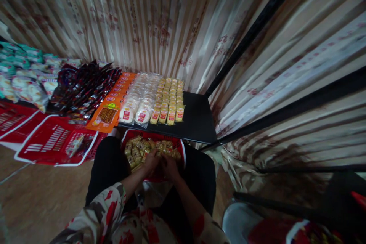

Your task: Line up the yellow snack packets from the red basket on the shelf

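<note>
A red basket [184, 148] sits between my knees, holding many small yellow-wrapped snack packets [136, 151]. My left hand [151, 161] reaches in over the packets, fingers curled and close to my other hand. Beside it, my right hand [169, 166] is also bent in among the packets, fingers drawn together. Dim light and the hands themselves hide whatever lies between the fingers. Just beyond the basket, rows of yellow packets [170, 114] stand lined up on a black table [197, 116].
Left of the yellow rows lie round white packaged snacks [143, 112], an orange bag [106, 112], dark shiny bags [85, 89] and white-and-green bags [25, 84]. Another red basket [48, 141] stands at left. Black poles [251, 34] and a striped curtain [160, 19] border the table.
</note>
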`<act>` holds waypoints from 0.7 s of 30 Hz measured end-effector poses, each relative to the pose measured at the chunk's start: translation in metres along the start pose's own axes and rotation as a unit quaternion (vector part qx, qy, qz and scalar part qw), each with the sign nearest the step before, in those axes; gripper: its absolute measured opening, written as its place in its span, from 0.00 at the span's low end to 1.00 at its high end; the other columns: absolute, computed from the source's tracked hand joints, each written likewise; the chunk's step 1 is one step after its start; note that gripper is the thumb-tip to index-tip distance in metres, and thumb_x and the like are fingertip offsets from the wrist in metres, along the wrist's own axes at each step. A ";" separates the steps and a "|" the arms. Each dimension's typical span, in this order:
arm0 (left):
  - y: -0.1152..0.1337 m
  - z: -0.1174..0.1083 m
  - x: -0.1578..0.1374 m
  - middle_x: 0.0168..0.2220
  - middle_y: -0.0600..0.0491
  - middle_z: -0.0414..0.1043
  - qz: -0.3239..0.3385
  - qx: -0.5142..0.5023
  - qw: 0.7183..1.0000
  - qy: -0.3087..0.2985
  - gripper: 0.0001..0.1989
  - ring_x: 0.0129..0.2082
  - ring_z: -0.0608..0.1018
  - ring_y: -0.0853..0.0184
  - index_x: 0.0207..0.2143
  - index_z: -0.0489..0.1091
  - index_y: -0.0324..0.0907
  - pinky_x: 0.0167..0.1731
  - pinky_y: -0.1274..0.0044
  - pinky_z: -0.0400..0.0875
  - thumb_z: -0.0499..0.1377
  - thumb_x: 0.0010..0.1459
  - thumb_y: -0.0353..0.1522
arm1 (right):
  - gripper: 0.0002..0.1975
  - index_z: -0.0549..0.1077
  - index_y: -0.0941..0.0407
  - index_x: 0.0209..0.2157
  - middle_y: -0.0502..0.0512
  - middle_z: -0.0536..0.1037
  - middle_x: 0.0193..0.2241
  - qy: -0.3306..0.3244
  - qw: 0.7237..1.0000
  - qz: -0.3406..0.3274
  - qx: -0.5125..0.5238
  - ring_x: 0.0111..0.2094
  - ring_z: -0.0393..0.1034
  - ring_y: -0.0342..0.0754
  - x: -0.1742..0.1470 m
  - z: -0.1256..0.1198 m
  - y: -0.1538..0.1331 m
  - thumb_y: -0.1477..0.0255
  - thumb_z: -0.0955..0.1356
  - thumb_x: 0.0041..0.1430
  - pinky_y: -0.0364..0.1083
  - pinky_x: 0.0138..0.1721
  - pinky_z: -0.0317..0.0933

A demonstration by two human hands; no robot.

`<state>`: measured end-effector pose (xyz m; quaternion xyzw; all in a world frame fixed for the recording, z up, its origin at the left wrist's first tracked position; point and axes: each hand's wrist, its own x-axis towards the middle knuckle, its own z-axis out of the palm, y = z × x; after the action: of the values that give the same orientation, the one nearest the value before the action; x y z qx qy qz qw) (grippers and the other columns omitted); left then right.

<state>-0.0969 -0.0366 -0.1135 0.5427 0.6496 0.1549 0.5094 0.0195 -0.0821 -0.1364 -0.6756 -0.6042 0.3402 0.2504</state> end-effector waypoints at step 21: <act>0.063 -0.065 -0.032 0.40 0.54 0.75 0.183 0.112 0.970 -0.113 0.25 0.39 0.74 0.68 0.44 0.72 0.42 0.43 0.79 0.66 0.49 0.43 0.20 | 0.29 0.66 0.51 0.54 0.52 0.77 0.40 -0.081 0.994 -0.011 0.079 0.22 0.64 0.39 -0.011 -0.078 -0.045 0.74 0.67 0.47 0.40 0.27 0.61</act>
<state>-0.1200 -0.0188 -0.0220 0.7200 0.4909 0.1091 0.4782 0.0493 -0.0809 -0.0513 -0.6170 -0.6015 0.4377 0.2569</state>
